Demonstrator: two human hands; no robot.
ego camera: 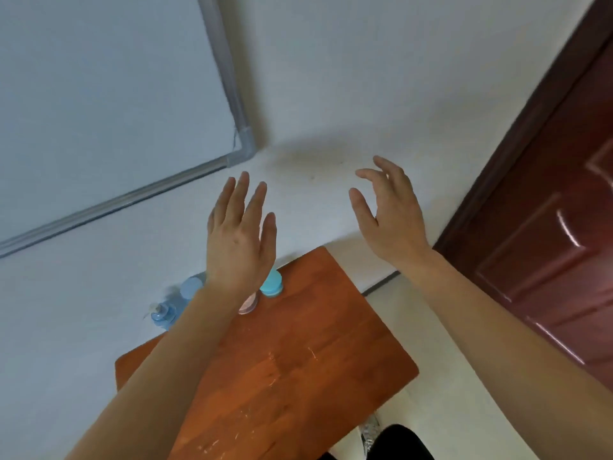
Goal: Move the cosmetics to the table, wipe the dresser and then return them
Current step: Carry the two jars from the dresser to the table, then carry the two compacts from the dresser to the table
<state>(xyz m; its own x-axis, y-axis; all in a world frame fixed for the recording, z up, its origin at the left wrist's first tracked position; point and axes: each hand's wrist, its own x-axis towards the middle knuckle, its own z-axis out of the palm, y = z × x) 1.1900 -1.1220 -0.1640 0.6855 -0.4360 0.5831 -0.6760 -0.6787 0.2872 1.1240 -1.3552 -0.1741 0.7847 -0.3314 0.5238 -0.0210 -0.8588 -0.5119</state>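
Both hands are up in the air, holding nothing. The left hand (238, 234) is flat with straight fingers, and the right hand (391, 210) is spread wide with loosely bent fingers. A teal jar (271, 285) and a pink jar (248, 305) sit at the wooden counter's (298, 360) far edge by the wall. A blue pump bottle (162, 315) and a pale-capped bottle (190, 287) show just left of the forearm.

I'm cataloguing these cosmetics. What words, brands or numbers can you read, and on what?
No text can be read.
Blue plastic pump bottle: blurred, no label legible.
Turquoise round lid and pink round jar: no print shows.
Grey-framed white board: no writing shows.
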